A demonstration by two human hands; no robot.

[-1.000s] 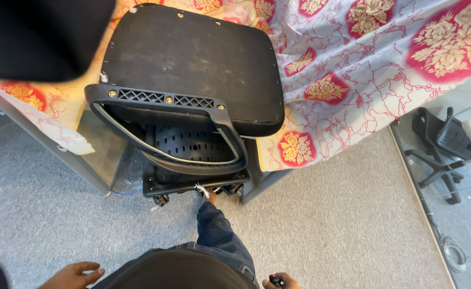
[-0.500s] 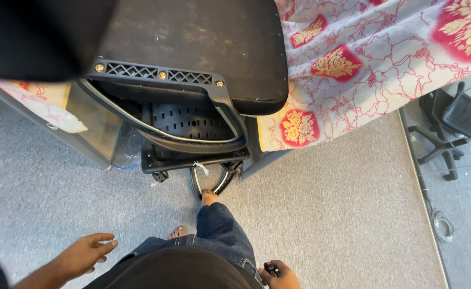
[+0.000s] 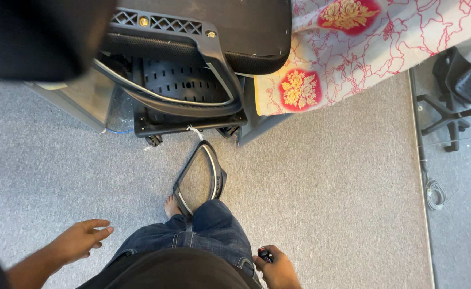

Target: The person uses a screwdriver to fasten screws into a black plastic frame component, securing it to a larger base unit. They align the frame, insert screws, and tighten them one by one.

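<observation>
The right hand (image 3: 277, 267), low at the bottom edge beside the person's thigh, is curled tight around a small dark tool (image 3: 265, 255) with a spot of red at its tip; what kind of tool it is cannot be made out. The left hand (image 3: 80, 240) holds nothing: its fingers are loosely spread and it hangs over the grey carpet (image 3: 342, 187), well apart from everything else.

The carpet fills most of the view. Above it, at the top, a black office chair (image 3: 192, 64) lies tipped over, its padded seat (image 3: 257, 27) resting against a table covered by a white cloth with red flowers (image 3: 364, 48), and its perforated plastic back shell (image 3: 184, 85) facing the camera, ringed by a curved frame. At the far right stands the black wheeled base of another chair (image 3: 454, 91), and below it a small coil of pale cable (image 3: 435, 194) lies on the floor.

Just below the tipped chair, a loose black armrest loop (image 3: 200, 179) lies on the carpet, its lower end touching the person's bare foot (image 3: 172, 206), which sticks out from a blue jeans leg (image 3: 203, 235)
</observation>
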